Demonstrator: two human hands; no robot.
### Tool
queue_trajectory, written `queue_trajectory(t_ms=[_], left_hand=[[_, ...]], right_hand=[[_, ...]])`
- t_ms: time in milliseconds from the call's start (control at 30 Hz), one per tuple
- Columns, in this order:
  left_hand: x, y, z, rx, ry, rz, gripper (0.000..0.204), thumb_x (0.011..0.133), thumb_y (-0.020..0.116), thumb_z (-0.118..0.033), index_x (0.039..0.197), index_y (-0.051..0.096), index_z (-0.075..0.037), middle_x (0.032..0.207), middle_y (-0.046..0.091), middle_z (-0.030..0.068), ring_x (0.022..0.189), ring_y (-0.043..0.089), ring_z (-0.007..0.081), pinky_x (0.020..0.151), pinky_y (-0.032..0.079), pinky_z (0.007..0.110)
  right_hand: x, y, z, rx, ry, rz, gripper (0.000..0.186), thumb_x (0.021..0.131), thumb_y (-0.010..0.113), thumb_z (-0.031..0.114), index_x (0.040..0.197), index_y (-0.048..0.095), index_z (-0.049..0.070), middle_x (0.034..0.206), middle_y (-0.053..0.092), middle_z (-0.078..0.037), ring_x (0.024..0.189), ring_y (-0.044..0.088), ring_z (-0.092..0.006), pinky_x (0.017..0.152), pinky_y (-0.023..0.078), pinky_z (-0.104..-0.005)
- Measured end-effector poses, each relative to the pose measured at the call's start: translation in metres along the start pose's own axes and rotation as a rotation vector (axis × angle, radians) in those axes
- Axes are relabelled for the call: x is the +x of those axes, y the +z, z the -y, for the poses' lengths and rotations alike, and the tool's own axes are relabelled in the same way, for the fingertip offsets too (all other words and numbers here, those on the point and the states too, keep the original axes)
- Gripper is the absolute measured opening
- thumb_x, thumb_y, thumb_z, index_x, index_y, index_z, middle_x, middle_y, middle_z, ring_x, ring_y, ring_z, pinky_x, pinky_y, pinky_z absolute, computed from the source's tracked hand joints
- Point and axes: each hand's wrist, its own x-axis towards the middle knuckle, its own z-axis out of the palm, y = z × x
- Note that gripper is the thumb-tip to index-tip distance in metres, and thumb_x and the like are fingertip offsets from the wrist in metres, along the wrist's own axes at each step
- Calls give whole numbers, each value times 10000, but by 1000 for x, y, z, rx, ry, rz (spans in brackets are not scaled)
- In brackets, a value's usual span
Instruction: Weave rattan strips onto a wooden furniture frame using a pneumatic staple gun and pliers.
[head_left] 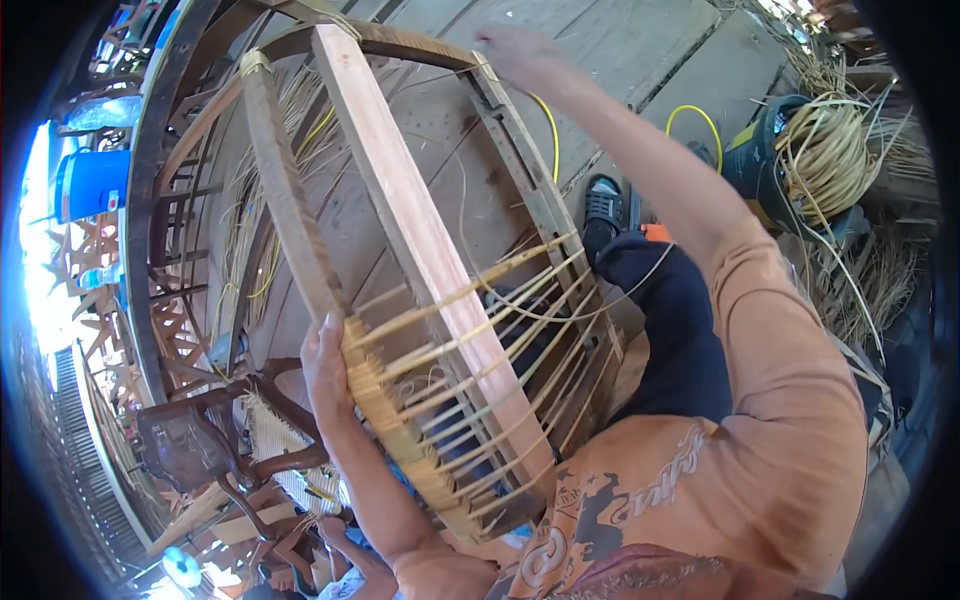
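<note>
A wooden furniture frame [380, 170] leans across my lap, with a pale plank [430, 240] running down its middle. Light rattan strips [490, 325] stretch across its near part, several side by side, and are wrapped thickly round the left rail [385, 400]. My left hand [326, 365] grips that rail where the wrapping starts, thumb upward, with its other fingers mostly hidden. Far off, beyond the frame's right corner, my right hand [520, 55] is raised on an outstretched arm. It is blurred, its fingers look curled, and what they hold cannot be made out. A loose rattan strand [600, 318] loops over the strips.
On the right stands a dark bucket [760, 150] with a coiled rattan bundle [830, 150]. A yellow cord [553, 135] lies on the plank floor [620, 60]. To the left are a dark carved wooden chair part [230, 425] and a blue container [92, 185].
</note>
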Motion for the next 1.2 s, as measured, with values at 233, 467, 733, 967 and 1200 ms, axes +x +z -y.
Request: queue_trajectory(t_ms=[233,467,733,967,1200], left_hand=[[-4,8,-8,186,23,-164,427,836,564,-352,1025,539,30,865,609,103,710,607,174,642,498,286],[-43,-33,8,476,17,-476,477,931,510,-375,1218,462,2,1160,506,90,1041,497,185,905,397,320],[-19,-14,7,312,71,-155,450,927,503,-366,1150,518,24,1160,503,116,1039,489,186,918,373,331],[-1,8,-12,196,-17,-108,371,824,574,-305,1030,574,4,809,565,13,708,503,83,630,421,249],[-3,-7,-1,168,96,-64,521,876,509,-488,1057,583,-6,817,578,47,693,538,124,600,457,290]], right_hand=[[55,155,-178,-414,74,158,321,845,464,203,1131,534,75,1029,611,-221,993,590,-347,840,419,-507],[127,202,-194,-106,-6,93,444,838,513,204,1263,454,91,1213,523,-214,1170,468,-358,950,390,-492],[-44,229,-350,-101,-28,104,323,887,482,337,1052,612,91,962,637,-169,892,605,-343,778,470,-412],[-13,-6,-216,1265,550,-439,162,913,526,231,919,574,77,713,519,-10,557,463,-93,473,349,-225],[-18,34,154,827,-696,355,274,751,584,216,929,578,8,782,579,-42,716,565,-168,612,460,-314]])
